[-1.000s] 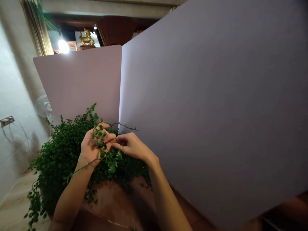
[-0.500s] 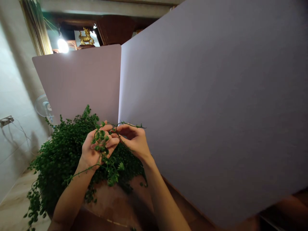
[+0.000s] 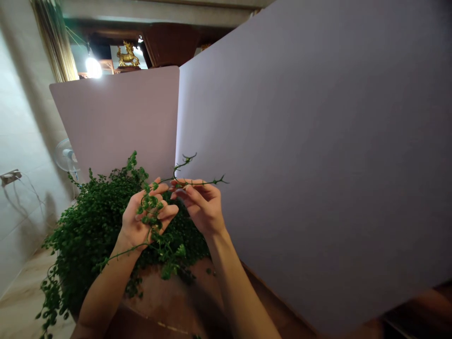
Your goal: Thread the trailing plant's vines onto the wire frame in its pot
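A dense trailing plant (image 3: 92,230) with small round green leaves spreads over the left of the view, its strands hanging down. In front of it my left hand (image 3: 141,212) is closed round a leafy vine (image 3: 151,216), with fingers curled and the strand draping over palm and wrist. Just to the right, my right hand (image 3: 203,205) pinches the thin, nearly bare end of the stem (image 3: 208,182) between thumb and fingers. Two bare tips fork out above that hand, one upward, one to the right. The fingertips of both hands are close together.
A brown round tabletop (image 3: 162,294) lies below the plant. Pale panels (image 3: 300,141) stand behind and to the right. A lit bulb (image 3: 93,67), a golden figurine (image 3: 127,54), a fan (image 3: 65,155) and a wall socket (image 3: 10,177) are farther back.
My right hand has shifted slightly right and turned, its thumb now higher on the stem. A bare stem tip now sticks upward above the hands. My left hand has barely moved.
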Tool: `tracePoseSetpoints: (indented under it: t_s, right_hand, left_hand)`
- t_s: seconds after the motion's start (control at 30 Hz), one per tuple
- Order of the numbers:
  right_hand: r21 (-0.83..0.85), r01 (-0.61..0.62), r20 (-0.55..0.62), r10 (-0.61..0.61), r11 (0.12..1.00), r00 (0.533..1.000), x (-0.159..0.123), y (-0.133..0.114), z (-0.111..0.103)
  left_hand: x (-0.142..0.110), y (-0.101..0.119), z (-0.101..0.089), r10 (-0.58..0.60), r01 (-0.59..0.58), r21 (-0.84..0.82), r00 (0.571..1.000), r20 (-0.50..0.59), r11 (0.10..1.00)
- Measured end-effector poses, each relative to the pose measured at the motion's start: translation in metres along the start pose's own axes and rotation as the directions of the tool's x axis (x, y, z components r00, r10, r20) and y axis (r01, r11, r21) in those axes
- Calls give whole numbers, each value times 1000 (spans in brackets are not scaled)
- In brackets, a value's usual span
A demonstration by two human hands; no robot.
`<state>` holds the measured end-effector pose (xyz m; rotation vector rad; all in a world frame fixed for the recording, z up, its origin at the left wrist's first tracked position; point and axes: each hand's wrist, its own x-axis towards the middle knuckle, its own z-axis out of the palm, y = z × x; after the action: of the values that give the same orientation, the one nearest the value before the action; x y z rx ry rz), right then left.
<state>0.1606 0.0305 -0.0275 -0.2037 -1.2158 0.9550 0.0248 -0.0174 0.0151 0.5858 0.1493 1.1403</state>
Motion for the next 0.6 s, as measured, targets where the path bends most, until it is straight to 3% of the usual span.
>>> tracePoseSetpoints:
  t_s: [0.23, 0.43, 0.6]
  right_hand:
    - [6, 16, -1, -16, 1000, 1000, -2, -6, 2]
    - [-323, 100, -155, -157, 941, 975, -3, -6, 1]
    - [-492, 199, -43, -252, 847, 967, -1, -5, -14]
  left_hand:
    - [2, 0, 0, -36, 36, -12, 999, 31, 999]
    - [3, 1, -2, -25, 25, 29, 999, 23, 999]
    - [7, 3, -9, -18, 15, 113, 999, 27, 993]
